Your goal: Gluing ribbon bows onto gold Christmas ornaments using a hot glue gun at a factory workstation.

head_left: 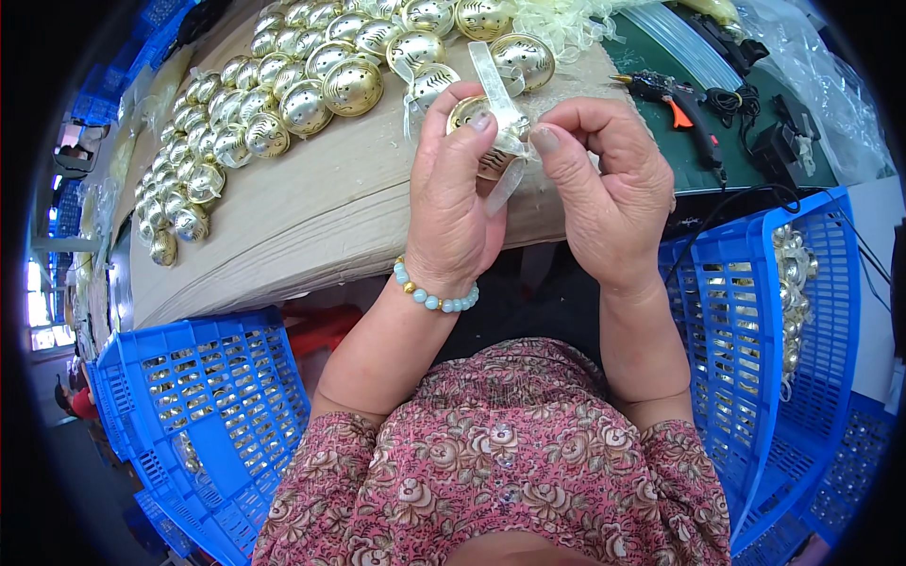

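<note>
My left hand (451, 193), wearing a beaded bracelet (431, 301), grips a shiny gold bell (494, 166) with dark cut-out patterns, the thumb lying over its top. A pale, sheer ribbon (485, 77) is on the bell, one end sticking up and another hanging down. Thumb and forefinger of my right hand (613, 184) are pinched at the right side of the ribbon's middle, where a small part of it seems to be between them. The fingertips partly hide that spot.
Rows of gold bells (305, 107) cover the far left of the cardboard-topped table (311, 212). Loose ribbons (571, 28) lie behind. A glue gun (675, 104) with an orange trigger and cable rests at right. Blue crates holding bells stand at left (212, 325) and right (727, 255).
</note>
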Demonstrator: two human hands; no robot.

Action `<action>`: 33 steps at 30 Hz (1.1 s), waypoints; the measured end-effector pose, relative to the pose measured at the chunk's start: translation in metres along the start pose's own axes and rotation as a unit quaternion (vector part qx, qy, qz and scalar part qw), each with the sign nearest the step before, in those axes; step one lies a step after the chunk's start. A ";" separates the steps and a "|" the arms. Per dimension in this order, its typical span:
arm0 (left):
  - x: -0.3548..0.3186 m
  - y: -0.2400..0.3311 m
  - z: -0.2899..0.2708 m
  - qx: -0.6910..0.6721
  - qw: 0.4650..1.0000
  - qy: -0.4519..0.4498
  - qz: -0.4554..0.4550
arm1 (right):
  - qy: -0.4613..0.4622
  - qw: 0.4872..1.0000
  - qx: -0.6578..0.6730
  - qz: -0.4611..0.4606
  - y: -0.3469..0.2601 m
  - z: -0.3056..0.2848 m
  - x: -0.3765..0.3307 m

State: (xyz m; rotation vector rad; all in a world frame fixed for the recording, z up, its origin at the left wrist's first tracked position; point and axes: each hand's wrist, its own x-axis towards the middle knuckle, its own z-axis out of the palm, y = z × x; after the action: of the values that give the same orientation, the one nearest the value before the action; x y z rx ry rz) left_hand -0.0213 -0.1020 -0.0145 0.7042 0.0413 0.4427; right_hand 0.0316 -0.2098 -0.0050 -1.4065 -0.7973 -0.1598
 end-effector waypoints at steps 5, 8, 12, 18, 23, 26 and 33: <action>-0.003 -0.004 -0.004 0.022 1.000 -0.013 0.006 | 0.021 0.999 0.028 0.030 0.007 0.003 -0.002; -0.003 -0.007 -0.003 0.017 1.000 -0.003 0.014 | 0.033 0.998 0.031 0.039 0.012 0.005 -0.003; -0.004 -0.010 0.000 -0.008 1.000 -0.007 0.017 | 0.052 0.998 0.018 0.026 0.017 0.007 -0.004; -0.004 -0.015 0.000 0.031 0.998 0.022 0.052 | 0.063 0.997 0.016 0.042 0.017 -0.001 -0.007; -0.005 -0.020 0.005 0.077 0.995 0.014 0.065 | 0.059 0.998 -0.027 -0.010 0.016 -0.025 0.006; -0.007 -0.021 0.006 0.117 0.991 0.000 0.068 | -0.013 0.979 -0.183 -0.088 0.016 -0.029 0.011; -0.003 -0.018 0.007 0.081 0.996 0.009 0.034 | -0.024 0.997 0.074 -0.017 0.022 -0.029 0.008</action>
State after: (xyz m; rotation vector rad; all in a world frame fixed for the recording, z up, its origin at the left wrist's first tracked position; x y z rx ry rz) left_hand -0.0164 -0.1200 -0.0205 0.8624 0.0713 0.5154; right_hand 0.0616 -0.2293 -0.0173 -1.2619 -0.8561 -0.0927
